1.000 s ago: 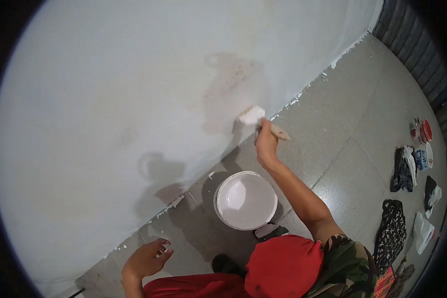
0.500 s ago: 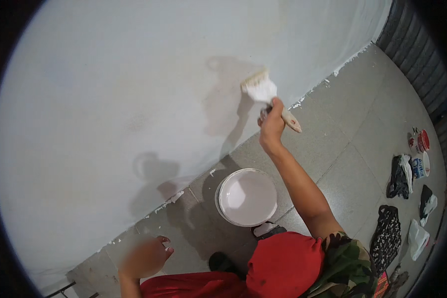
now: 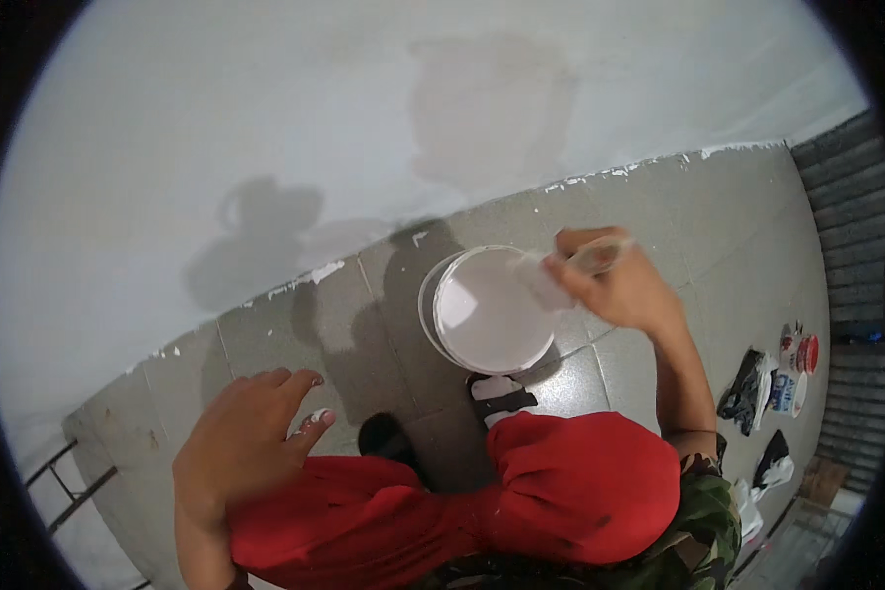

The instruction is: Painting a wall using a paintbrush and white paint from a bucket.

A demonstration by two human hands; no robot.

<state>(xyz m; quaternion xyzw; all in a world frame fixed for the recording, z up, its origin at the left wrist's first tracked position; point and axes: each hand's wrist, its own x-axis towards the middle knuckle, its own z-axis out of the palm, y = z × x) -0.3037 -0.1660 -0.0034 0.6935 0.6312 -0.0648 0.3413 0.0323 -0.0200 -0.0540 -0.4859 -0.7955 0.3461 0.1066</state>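
White-painted wall (image 3: 265, 128) above us with shadows on it, grey tiled floor (image 3: 718, 226) flecked with paint along its wall edge, scattered bags and small containers (image 3: 772, 388) by our floor's right edge, corrugated shutter (image 3: 851, 206) beyond, metal frame (image 3: 64, 482) at lower left.

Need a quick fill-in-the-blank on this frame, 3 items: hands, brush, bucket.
1. The right hand holds a paintbrush over the white ____.
2. The paint in the bucket is ____ in colour.
3. The left hand holds ____, its fingers spread above the red trousers.

Missing words: bucket; white; nothing
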